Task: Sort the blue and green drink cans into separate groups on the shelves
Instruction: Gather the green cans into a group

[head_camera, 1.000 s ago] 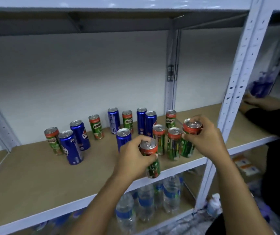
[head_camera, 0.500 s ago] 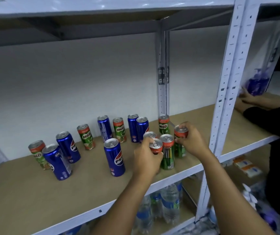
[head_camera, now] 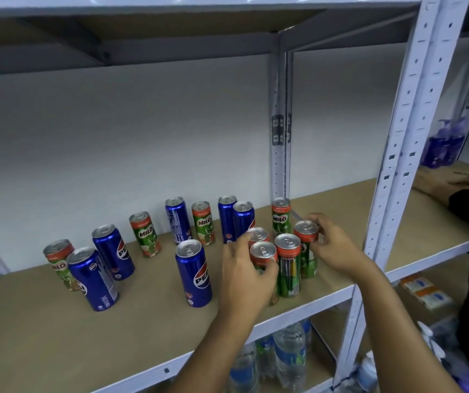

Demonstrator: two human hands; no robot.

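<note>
My left hand [head_camera: 246, 269] wraps a green can [head_camera: 263, 258] with an orange collar, fingers curled across its front, so I can't read its label. My right hand [head_camera: 334, 246] closes on another green can [head_camera: 307, 248], fingertips on its rim; only a sliver of lettering shows on it. Between my hands stands a third green can [head_camera: 288, 265], touching the two I hold, its printed panel turned toward me but too blurred to read. Just behind my left fingers peeks a fourth can top [head_camera: 259, 235].

Beyond my right hand, a green can [head_camera: 281, 218] reads "MILO". Behind my left hand stand two blue cans [head_camera: 237, 218] side by side, then a "MILO" can [head_camera: 203, 222] and a blue can [head_camera: 178, 219] showing small print only.

Just left of my left hand is a blue can [head_camera: 194, 273] marked "PEP", the rest curving away. Farther left sit another "MILO" can [head_camera: 145, 234], a blue Pepsi can [head_camera: 113, 252], then a big blue can [head_camera: 93, 279] in front of a "MILO" can [head_camera: 59, 262].

All stand upright on the brown shelf board [head_camera: 43, 330]. Below my arms, the lower shelf holds water bottles [head_camera: 288, 355] with blue labels.
</note>
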